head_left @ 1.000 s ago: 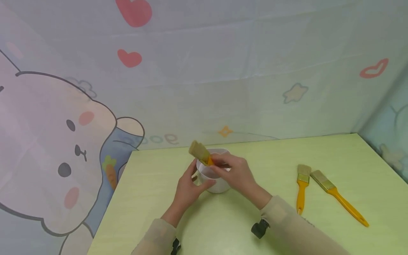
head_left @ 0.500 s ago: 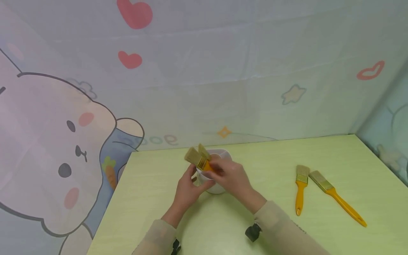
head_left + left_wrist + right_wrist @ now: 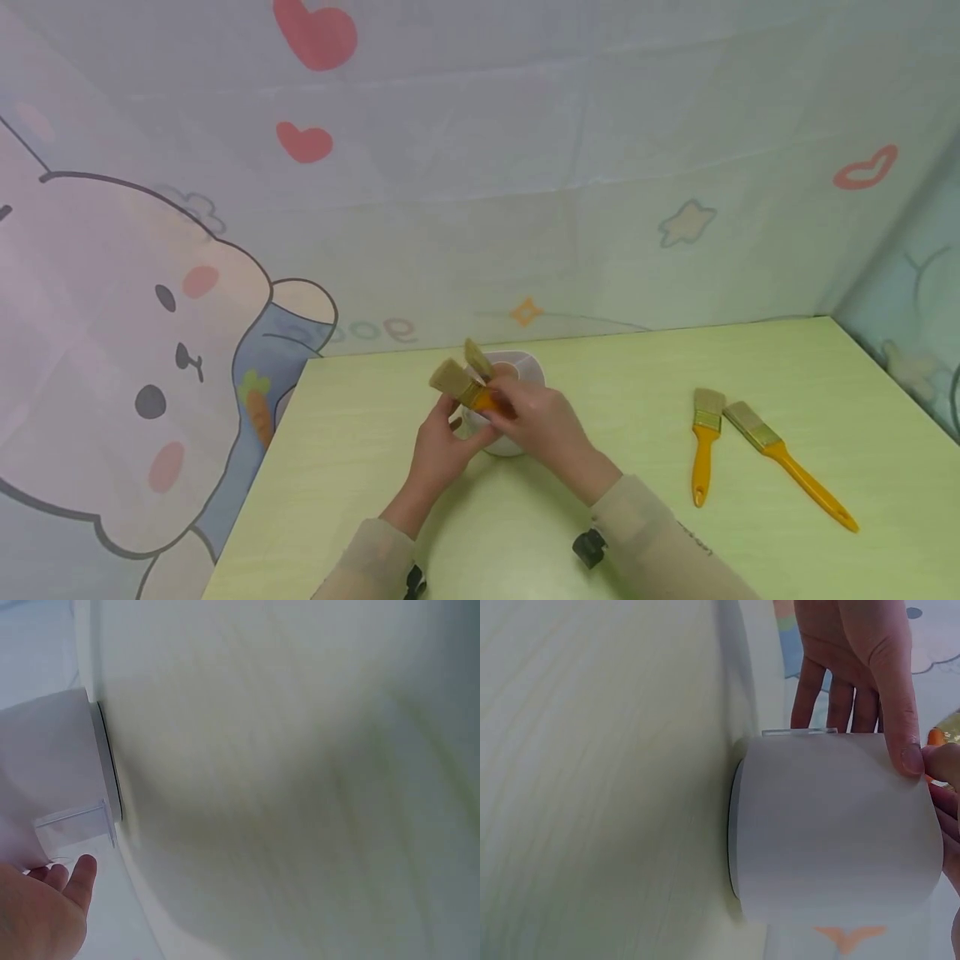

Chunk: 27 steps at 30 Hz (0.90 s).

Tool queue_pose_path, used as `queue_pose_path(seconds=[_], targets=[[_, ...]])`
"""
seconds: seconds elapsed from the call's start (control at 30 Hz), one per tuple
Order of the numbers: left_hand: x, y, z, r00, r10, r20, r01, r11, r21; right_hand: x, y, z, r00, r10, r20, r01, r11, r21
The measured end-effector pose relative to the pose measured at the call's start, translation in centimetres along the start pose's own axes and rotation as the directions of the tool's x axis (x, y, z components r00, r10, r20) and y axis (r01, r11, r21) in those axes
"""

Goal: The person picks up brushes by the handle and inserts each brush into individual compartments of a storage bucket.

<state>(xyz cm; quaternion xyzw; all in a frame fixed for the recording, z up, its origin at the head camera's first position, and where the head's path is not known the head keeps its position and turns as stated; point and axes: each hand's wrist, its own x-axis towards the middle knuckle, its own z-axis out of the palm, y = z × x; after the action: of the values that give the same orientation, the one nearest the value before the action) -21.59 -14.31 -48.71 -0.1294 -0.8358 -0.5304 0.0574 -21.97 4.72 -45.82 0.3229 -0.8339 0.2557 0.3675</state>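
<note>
Yellow-handled paintbrush [image 3: 457, 381] pinched by the right hand [image 3: 542, 418], now fanned apart from a second paintbrush [image 3: 477, 359] whose handle seems hidden, left hand [image 3: 438, 450] clasping the white cup [image 3: 832, 829] below.

Cup [image 3: 832, 825], right of centre in the right wrist view: white, smooth, mostly matt, looks plastic; tab [image 3: 799, 732] on its side clear and glossy. Brush [image 3: 468, 389] at centre of the head view, brushes [image 3: 707, 422] at right: bristles [image 3: 450, 377] matt, fibrous; ferrules [image 3: 763, 434] yellowish, shiny, metallic; handles [image 3: 813, 485] smooth, glossy, plastic or painted wood, cannot tell. Table [image 3: 615, 392]: smooth, faint wood-like grain, soft sheen lower centre. Backdrop [image 3: 480, 217]: creased cloth, slight sheen. Sleeves [image 3: 637, 521], lower edge: matt cloth.
</note>
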Motion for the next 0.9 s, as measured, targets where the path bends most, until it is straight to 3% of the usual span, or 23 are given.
queue_pose_path(seconds=[0.27,0.5,0.7,0.9], targets=[[-0.3,0.0,0.1,1.0,-0.025,-0.005,0.025,1.0,0.003,0.2,0.0,-0.5,0.999,-0.048,0.026,0.048,0.999,-0.011],[-0.7,0.4,-0.2,0.997,-0.074,-0.009,0.074,0.997,-0.01,0.6,0.4,-2.3,0.996,-0.084,-0.011,0.084,0.996,0.014],[-1.1,0.2,-0.5,0.996,-0.092,-0.011,0.092,0.996,-0.012,0.8,1.2,-4.3,0.998,-0.057,0.013,0.056,0.996,0.067],[-1.7,0.4,-0.9,0.992,-0.12,-0.027,0.12,0.993,-0.024,1.0,2.5,-6.0,0.999,-0.041,0.014,0.04,0.998,0.05]])
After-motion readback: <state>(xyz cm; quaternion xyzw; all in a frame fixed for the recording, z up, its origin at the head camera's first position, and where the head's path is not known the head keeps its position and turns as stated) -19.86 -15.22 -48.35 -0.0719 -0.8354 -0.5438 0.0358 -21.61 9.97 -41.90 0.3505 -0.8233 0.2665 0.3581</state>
